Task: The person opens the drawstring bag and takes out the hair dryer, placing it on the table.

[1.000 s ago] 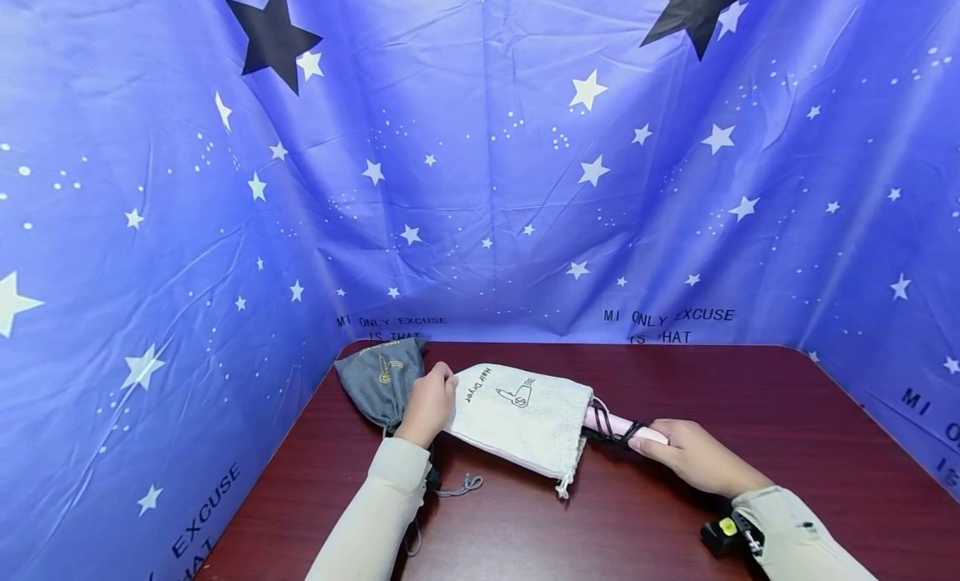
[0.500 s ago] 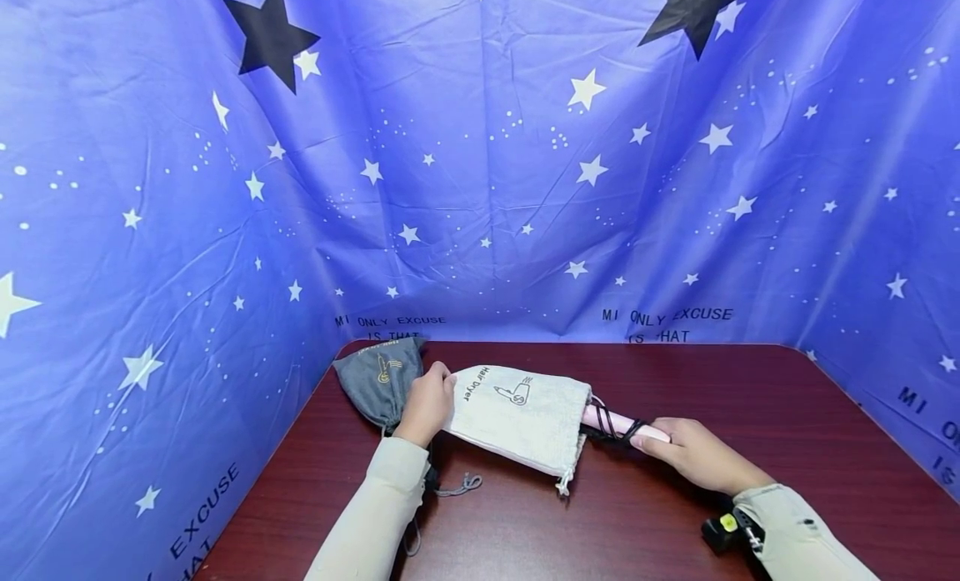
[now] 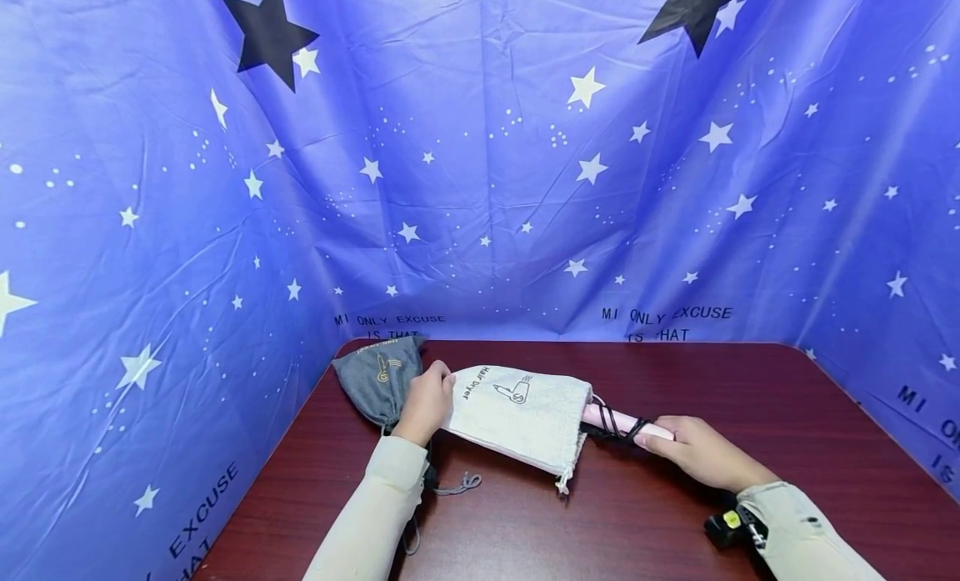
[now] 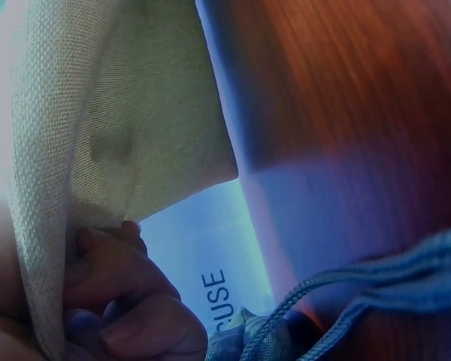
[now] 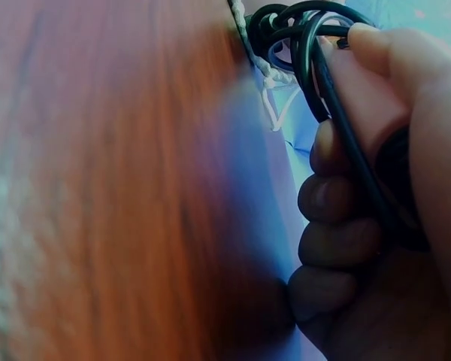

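Observation:
A white drawstring bag (image 3: 517,414) printed "Hair Dryer" is held above the table, its mouth facing right. My left hand (image 3: 426,404) pinches the closed left end of the bag; in the left wrist view the curled fingers (image 4: 143,301) grip its cloth. From the mouth sticks out a pink handle (image 3: 611,421) wound with black cord (image 3: 618,431). My right hand (image 3: 697,452) grips the outer end of that handle, and the right wrist view shows its fingers (image 5: 338,241) curled round handle and cord. Whatever is on the handle's other end is hidden inside the bag.
A grey drawstring bag (image 3: 378,381) with a yellow dryer print lies at the table's back left corner, just behind my left hand. Its grey cord (image 3: 459,485) trails on the dark red table (image 3: 525,531). A blue starry curtain (image 3: 487,189) surrounds the table.
My right hand has shifted very slightly to the right with the pink handle, so a little more of the handle shows. The left hand and white bag stay nearly still.

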`<state>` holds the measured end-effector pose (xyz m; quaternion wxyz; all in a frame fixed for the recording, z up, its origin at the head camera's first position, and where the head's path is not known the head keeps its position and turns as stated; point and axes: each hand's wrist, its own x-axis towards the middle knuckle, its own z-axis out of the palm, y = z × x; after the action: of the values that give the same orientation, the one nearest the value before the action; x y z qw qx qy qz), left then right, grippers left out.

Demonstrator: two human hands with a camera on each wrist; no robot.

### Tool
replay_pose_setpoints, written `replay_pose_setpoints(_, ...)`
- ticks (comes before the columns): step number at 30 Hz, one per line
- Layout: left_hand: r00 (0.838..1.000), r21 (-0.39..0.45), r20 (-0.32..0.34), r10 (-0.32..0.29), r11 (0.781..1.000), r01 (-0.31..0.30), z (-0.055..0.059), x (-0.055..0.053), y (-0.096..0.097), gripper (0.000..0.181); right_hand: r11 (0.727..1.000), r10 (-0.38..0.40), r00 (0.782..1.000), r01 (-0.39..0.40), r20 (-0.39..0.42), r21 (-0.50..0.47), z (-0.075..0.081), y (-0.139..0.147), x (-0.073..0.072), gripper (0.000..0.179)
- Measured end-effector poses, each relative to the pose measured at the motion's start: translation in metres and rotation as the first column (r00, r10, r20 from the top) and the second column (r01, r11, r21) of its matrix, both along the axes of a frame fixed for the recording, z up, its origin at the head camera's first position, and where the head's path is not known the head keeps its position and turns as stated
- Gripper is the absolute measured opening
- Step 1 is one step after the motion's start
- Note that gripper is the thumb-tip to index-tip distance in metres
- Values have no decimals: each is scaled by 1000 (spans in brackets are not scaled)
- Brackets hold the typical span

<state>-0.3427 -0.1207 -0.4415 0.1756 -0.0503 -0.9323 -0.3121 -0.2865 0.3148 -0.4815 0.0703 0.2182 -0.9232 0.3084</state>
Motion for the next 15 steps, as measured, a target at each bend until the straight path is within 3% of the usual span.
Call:
replay_pose_setpoints(8,1000,-33,3,22,999,-22,-2,-3,0,13,1000,9,1000,-9,-22,-8,1,2,0,27)
replay_pose_setpoints(15,1000,-19,16,8,1000,-8,-1,-2,0,13,1000,10,1000,-10,9,-7,4,5,1,26)
